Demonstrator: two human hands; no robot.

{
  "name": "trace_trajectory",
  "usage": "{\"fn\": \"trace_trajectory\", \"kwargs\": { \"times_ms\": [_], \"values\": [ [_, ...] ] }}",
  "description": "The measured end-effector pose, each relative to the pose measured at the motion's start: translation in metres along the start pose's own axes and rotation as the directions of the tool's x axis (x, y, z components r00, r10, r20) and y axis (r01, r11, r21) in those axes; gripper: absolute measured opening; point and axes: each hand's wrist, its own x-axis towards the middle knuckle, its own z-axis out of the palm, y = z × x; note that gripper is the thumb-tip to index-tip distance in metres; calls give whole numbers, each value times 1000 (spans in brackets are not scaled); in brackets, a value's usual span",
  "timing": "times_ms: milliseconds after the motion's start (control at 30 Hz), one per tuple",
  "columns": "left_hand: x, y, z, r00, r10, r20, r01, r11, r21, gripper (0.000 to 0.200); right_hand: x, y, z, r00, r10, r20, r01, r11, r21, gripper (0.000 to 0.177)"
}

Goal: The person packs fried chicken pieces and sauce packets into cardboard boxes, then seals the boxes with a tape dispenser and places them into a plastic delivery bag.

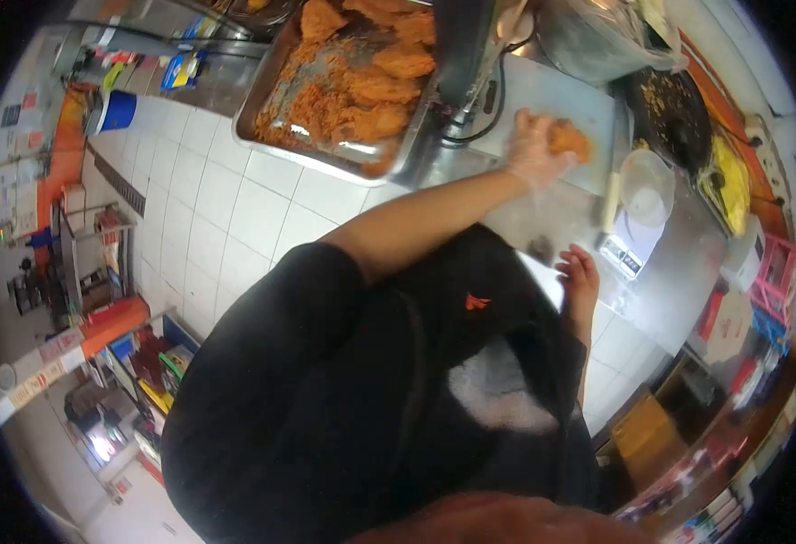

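Note:
My left hand (536, 150), in a clear plastic glove, is closed on an orange-brown piece of fried chicken (569, 141). The piece sits on the white cutting board (554, 86). Beside the board lies a knife with a cream-coloured handle (612, 201). My right hand (579, 270) hovers at the counter's near edge, its fingers loosely apart and nothing visible in them. A white digital scale (623, 257) is close to that hand, with a translucent plastic bowl (646, 192) on it.
A metal tray (257, 136) holds several fried chicken pieces (389, 91) and loose crumbs. A black cable (499, 102) loops near the board. Past it stand a plastic-lined container (602, 45), a dark pan (674, 113) with crumbs and a yellow bag (732, 190).

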Motion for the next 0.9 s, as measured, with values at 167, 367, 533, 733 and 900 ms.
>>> {"fn": "trace_trajectory", "kwargs": {
  "times_ms": [167,367,533,733,900],
  "values": [
    [-1,-42,29,940,341,-18,-288,822,492,74,9,0,-13,999,-22,27,23,1000,-22,31],
    [-87,-3,-120,588,798,132,-756,483,442,36,15,-7,-5,999,-38,10,38,999,-28,28],
    [-82,-20,-266,809,567,-157,-268,592,760,52,17,-15,27,1000,-29,12,30,996,-84,28],
    [-57,-41,-312,993,60,98,-115,465,878,76,14,-15,65,994,-57,97,66,994,-91,28],
    [-37,-57,-345,958,-265,108,194,879,436,63,7,-10,81,993,-69,97,79,991,-105,28]
  ]
}}
